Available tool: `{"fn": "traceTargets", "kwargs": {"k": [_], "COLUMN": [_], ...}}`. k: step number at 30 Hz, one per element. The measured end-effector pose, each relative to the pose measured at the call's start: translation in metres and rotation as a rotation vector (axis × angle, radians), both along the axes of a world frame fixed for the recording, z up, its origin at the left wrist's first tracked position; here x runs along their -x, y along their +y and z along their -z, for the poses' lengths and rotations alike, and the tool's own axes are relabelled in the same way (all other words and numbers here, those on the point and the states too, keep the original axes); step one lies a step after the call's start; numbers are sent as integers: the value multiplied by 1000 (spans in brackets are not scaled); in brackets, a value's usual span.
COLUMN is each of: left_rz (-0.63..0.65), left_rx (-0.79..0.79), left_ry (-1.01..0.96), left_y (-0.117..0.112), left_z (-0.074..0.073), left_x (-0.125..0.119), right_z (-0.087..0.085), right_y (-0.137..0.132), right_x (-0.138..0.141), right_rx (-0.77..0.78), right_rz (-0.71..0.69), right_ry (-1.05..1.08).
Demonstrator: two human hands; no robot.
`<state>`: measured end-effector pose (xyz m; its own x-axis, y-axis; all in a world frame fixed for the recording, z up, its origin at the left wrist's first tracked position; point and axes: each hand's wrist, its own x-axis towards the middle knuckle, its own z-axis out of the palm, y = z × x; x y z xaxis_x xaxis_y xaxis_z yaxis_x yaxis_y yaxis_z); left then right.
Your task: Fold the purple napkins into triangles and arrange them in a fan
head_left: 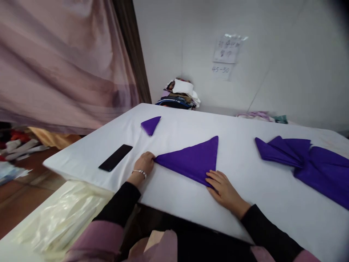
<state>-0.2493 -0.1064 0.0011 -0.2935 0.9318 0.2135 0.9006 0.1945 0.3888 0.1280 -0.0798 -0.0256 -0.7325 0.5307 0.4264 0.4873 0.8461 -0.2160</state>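
Observation:
A purple cloth napkin [191, 160], folded into a flat triangle, lies on the white-covered table in front of me. My left hand [145, 163], with a bracelet at the wrist, pinches the napkin's pointed left tip. At its near right corner is my right hand [222, 187], fingers over the top of the cloth and thumb by the edge, closed on that corner. The third corner points away from me and is untouched. Farther back sits a small folded purple piece [151, 126]. On the right, more purple cloth [321, 160] lies in pleats and folds, partly out of view.
A black phone [116, 157] rests left of my left hand. Clear plastic bags [65, 214] lie on a lower surface at near left. Piled clothes [178, 94] stand behind the table [245, 214], by the wall. A pink curtain [65, 62] hangs at left.

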Motion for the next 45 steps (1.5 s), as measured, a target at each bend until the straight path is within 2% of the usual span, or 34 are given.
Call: {"fn": "traceTargets", "kwargs": {"k": [4, 9, 16, 20, 26, 30, 34, 38, 41, 45], "left_rz": [181, 347, 380, 489, 805, 878, 851, 795, 740, 750], "left_rx": [-49, -35, -18, -78, -144, -170, -195, -210, -269, -318], "left_ry": [277, 359, 382, 368, 310, 295, 252, 140, 39, -73], "left_y": [-7, -6, 1, -6, -19, -19, -23, -29, -28, -18], "left_z": [6, 9, 8, 9, 8, 6, 5, -4, -22, -53], "left_x": [9, 18, 21, -6, -80, -101, -98, -95, -104, -141], "right_z": [-4, -3, -2, -5, 6, 17, 16, -2, -22, -41], "right_y": [-7, -11, -2, 12, 28, 27, 23, 15, 2, -10], "right_x": [-7, -10, -11, -46, -122, -139, -136, -117, -82, -19], "right_rx": [-15, -53, -111, -120, -98, -57, -43, -49, -18, 113], "right_rz": [-10, -9, -7, 81, 377, 466, 478, 406, 253, 71], "right_ry": [39, 50, -57, -100, -79, 19, 110, 176, 165, 133]}}
